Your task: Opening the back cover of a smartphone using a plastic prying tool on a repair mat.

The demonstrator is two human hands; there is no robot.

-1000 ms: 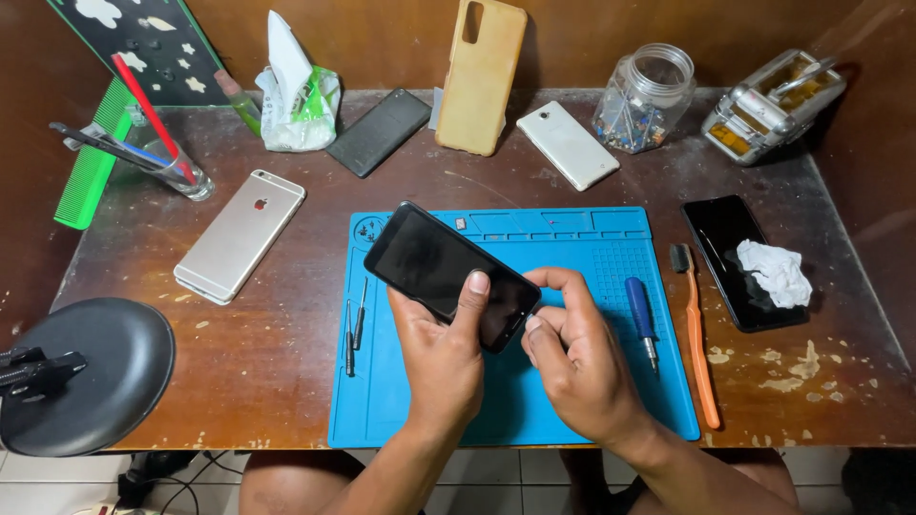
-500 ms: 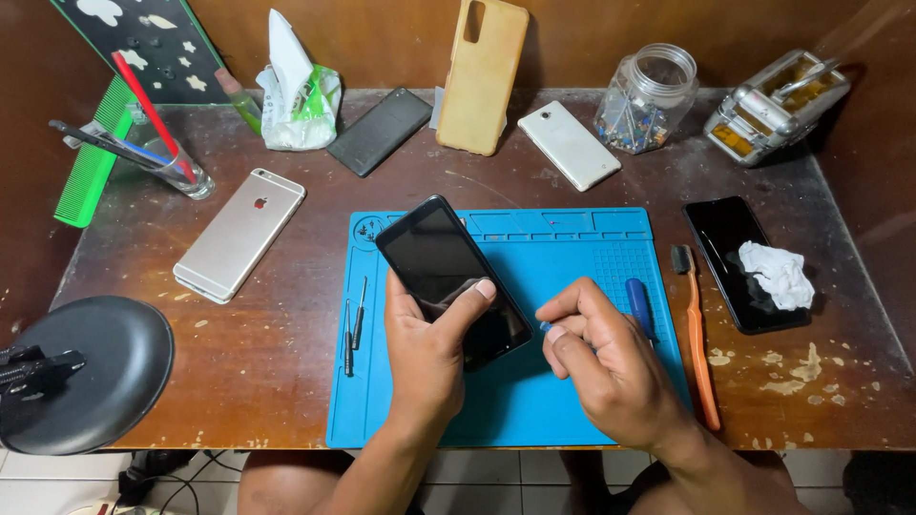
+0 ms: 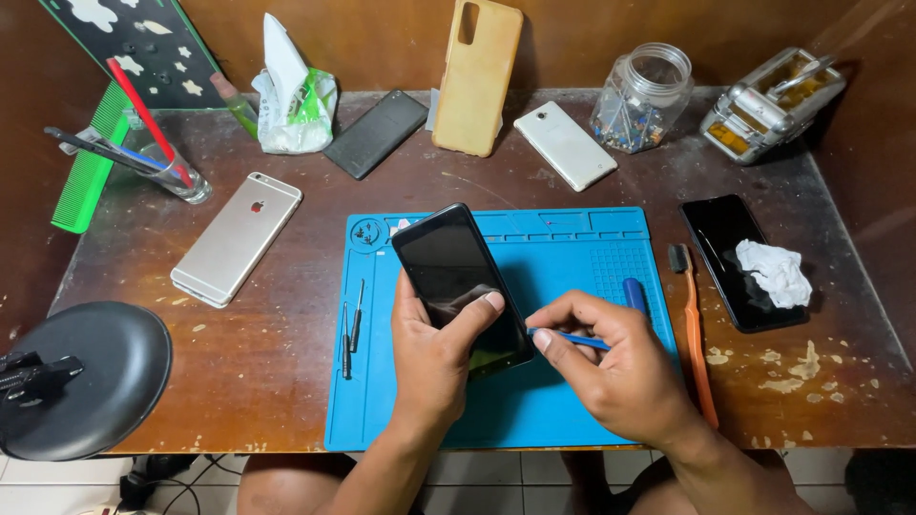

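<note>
The left hand (image 3: pixel 434 358) is wrapped around a black smartphone (image 3: pixel 463 286), fingers behind it and thumb pressed across the dark screen, holding it tilted just above the blue repair mat (image 3: pixel 572 243) on the table (image 3: pixel 267 372). The right hand (image 3: pixel 615 367) is pinched shut on a thin blue pry tool (image 3: pixel 572 339), whose tip points at the phone's right edge, close to it; whether it touches cannot be told. If the tip skids off that edge, it could scratch the glass or jab the left thumb, since the phone hangs unsupported in one hand. Too much prying force might crack the screen. Two slim metal tools (image 3: pixel 351 324) lie on the mat's left side, an orange toothbrush (image 3: pixel 695 334) just beside its right edge.
</note>
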